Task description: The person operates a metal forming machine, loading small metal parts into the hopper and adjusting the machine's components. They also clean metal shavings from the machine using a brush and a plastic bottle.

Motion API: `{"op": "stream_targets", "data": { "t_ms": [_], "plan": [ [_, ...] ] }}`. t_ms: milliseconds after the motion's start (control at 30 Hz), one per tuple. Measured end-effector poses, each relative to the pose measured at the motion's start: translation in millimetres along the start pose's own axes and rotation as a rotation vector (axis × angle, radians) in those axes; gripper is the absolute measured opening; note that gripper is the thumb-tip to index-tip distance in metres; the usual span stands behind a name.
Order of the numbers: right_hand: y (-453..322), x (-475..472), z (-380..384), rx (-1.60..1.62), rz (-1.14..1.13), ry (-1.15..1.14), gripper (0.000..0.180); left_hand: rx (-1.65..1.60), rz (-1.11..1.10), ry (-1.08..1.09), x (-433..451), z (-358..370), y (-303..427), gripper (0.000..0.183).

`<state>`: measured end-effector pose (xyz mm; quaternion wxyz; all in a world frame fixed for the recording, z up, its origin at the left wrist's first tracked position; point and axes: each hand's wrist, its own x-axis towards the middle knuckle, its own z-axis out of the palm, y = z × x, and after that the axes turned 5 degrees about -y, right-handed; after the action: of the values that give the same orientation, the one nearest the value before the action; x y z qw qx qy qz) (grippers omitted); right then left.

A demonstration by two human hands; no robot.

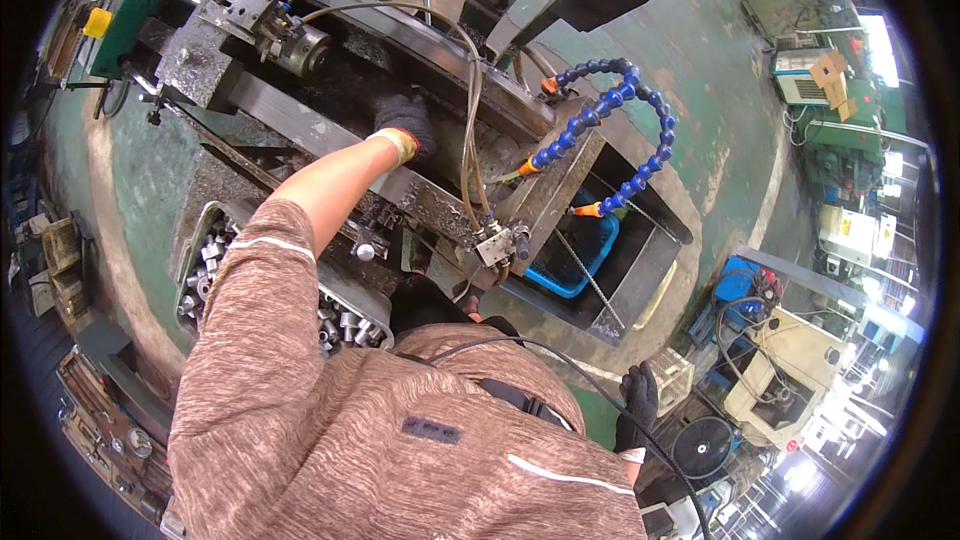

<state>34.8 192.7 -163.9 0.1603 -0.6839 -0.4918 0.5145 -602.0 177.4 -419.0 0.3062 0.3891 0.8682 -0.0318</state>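
Note:
My left hand [405, 124], in a dark knit glove with a pale cuff, reaches down between the two steel rails [289, 116] of a machine. Its fingers fade into the dark trough, so I cannot tell what they touch. A cylindrical metal fitting [304, 49] on a steel block sits up and left of it. Brown hoses [474, 90] run just right of the hand. Far from the machine, my right hand [637, 399], also dark-gloved, hangs at my side with nothing visible in it.
Blue segmented coolant hoses [622, 94] with orange nozzles arch over the machine's right end. Below them sits a blue plastic basket [577, 289]. A metal tray [379, 311] of small metal parts stands against my left side. A black cable [570, 364] crosses my front. Behind my right hand is a pale crate [675, 382].

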Motion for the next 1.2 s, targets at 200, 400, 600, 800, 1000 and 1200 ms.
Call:
{"op": "stream_targets", "data": {
  "t_ms": [200, 400, 600, 800, 1000, 1200],
  "plan": [
    [3.8, 2.9, 3.7, -0.011, 0.03, -0.013, 0.047, -0.108, 0.023, 0.081, 3.5, 8.2, -0.2, 0.069],
    [4.9, 8.8, 0.7, -0.008, 0.024, -0.024, 0.048, -0.104, 0.114, 0.018, 2.3, 2.2, -12.1, 0.066],
    [3.7, 4.9, 4.2, -0.032, 0.014, -0.012, 0.049, -0.095, 0.109, -0.001, -30.1, -39.3, -4.6, 0.061],
    [10.5, 2.6, 4.4, -0.006, 0.033, -0.019, 0.048, 0.014, 0.099, -0.073, -15.1, -27.4, -8.1, 0.051],
    [19.4, -6.2, 1.3, -0.007, 0.032, 0.028, 0.046, 0.188, 0.177, -0.043, 12.7, 1.5, -7.0, 0.038],
    [28.6, -18.8, -2.1, 0.009, 0.08, 0.06, 0.045, 0.141, 0.207, 0.071, 26.8, 17.0, -18.2, 0.03]
  ]
}}
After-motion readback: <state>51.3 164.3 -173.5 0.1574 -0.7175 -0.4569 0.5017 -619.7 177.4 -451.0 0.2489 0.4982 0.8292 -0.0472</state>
